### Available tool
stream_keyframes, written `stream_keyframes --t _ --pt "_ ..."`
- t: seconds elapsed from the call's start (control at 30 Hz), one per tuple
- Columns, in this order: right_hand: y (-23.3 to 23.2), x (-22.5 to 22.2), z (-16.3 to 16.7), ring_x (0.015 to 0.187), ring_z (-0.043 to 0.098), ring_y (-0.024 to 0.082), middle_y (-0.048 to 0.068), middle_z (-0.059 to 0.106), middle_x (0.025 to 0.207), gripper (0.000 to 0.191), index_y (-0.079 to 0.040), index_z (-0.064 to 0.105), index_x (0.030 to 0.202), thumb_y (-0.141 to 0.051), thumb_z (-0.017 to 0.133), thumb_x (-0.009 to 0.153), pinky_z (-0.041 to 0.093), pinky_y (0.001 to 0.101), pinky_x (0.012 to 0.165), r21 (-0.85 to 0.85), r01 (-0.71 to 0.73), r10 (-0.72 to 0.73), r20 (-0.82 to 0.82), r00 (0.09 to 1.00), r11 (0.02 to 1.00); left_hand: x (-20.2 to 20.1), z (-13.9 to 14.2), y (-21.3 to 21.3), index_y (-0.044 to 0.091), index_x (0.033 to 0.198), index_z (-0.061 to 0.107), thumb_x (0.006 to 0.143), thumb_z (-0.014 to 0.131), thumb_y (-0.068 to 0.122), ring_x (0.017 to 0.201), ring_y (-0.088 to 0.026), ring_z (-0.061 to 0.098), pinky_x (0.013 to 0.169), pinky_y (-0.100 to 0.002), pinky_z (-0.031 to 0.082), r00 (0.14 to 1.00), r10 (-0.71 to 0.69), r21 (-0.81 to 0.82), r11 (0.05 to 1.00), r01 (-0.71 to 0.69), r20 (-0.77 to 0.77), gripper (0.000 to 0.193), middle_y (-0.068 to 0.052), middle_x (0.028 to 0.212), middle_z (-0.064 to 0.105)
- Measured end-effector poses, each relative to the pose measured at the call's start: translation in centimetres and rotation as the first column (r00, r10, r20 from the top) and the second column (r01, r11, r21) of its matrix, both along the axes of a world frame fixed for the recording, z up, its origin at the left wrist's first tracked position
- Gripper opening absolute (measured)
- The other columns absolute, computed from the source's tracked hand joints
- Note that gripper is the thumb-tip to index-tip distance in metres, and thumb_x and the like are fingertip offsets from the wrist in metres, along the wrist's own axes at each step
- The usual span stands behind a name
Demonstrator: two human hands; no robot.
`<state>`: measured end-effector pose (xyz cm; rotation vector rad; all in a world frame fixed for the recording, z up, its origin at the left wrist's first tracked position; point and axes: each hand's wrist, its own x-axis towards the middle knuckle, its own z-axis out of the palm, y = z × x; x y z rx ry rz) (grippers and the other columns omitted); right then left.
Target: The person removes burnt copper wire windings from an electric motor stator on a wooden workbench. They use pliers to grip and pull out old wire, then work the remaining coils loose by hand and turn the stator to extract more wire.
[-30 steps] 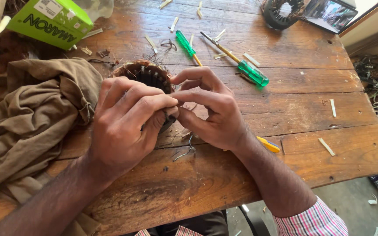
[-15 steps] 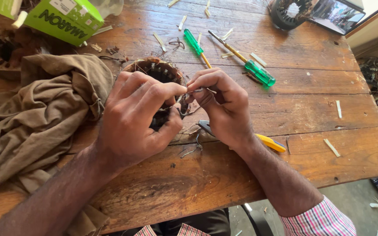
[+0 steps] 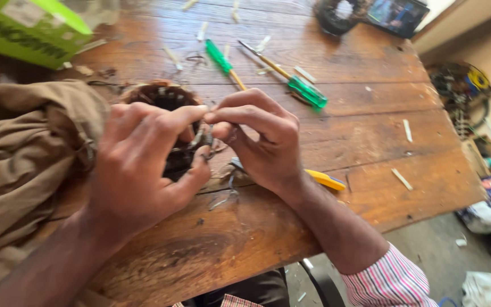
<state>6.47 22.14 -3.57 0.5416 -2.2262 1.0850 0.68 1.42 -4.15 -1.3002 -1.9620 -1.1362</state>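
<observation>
Worn brown planks make up the table under my view, with a concrete floor and clutter off its right edge. At far left a green cardboard box sits at the back, and below it a bundle of khaki cloth lies heaped, touching the round motor stator that stands just beside it. My left hand cups the near side of that stator, fingers curled and pressed toward the thumb, and meets my right hand directly over the rim. My right fingers are pinched together on something small and thin at the stator's edge; the frame is too blurred for me to tell whether it is a wire end or a slip of insulation. I judge the step in hand to be fine work on the winding at the rim, gripping and feeding one small piece while the left hand steadies the core. The next move, as I read it, calls for a firm pinch and a steady core, since the piece is tiny. Behind my hands lie two green-handled screwdrivers, well apart from the stator, with pale slips scattered about. A yellow-handled tool pokes out from under my right wrist.
</observation>
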Motion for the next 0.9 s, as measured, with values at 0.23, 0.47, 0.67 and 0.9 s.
stream_keyframes --t 0.23,0.47,0.67,0.9 --pt "0.2 0.8 0.5 0.085 0.072 0.013 0.008 0.072 0.101 0.020 -0.006 0.075 0.117 -0.014 0.079 0.099 0.057 0.0253 0.072 0.080 0.105 -0.102 -0.037 0.994 0.991 0.1 0.1 0.3 0.006 0.121 0.066 0.084 0.081 0.017 0.092 -0.026 0.061 0.088 -0.044 0.045 0.998 0.047 -0.023 0.999 -0.048 -0.042 0.042 -0.004 0.094 0.066" --pt "-0.2 0.8 -0.4 0.082 0.067 0.010 0.006 0.071 0.095 0.021 -0.002 0.076 0.112 -0.020 0.065 0.112 0.054 0.0235 0.070 -0.217 0.048 -0.023 0.115 0.993 0.975 -0.4 -0.1 0.5 0.007 0.103 0.073 0.083 0.083 0.016 0.090 -0.023 0.062 0.086 -0.043 0.045 0.987 0.060 -0.099 0.992 -0.076 -0.151 0.024 -0.003 0.093 0.068" --pt "-0.4 0.7 -1.4 0.080 0.065 0.007 0.004 0.070 0.093 0.024 -0.001 0.075 0.104 -0.021 0.065 0.112 0.052 0.0209 0.068 -0.150 0.113 -0.116 -0.007 0.993 0.982 -0.7 -0.3 0.2 0.008 0.097 0.075 0.079 0.086 0.017 0.091 -0.023 0.063 0.086 -0.042 0.045 0.990 0.001 -0.102 0.995 -0.015 -0.140 0.023 -0.001 0.093 0.068" --pt "-0.2 0.3 -0.9 0.078 0.063 0.003 0.004 0.068 0.099 0.019 -0.001 0.074 0.119 -0.014 0.071 0.107 0.052 0.0185 0.065 -0.276 0.076 -0.033 0.155 0.987 0.958 0.6 1.3 0.4 0.002 0.116 0.072 0.081 0.080 0.027 0.103 -0.028 0.061 0.093 -0.047 0.045 0.997 0.044 -0.157 0.986 -0.053 -0.056 0.044 -0.009 0.107 0.066"
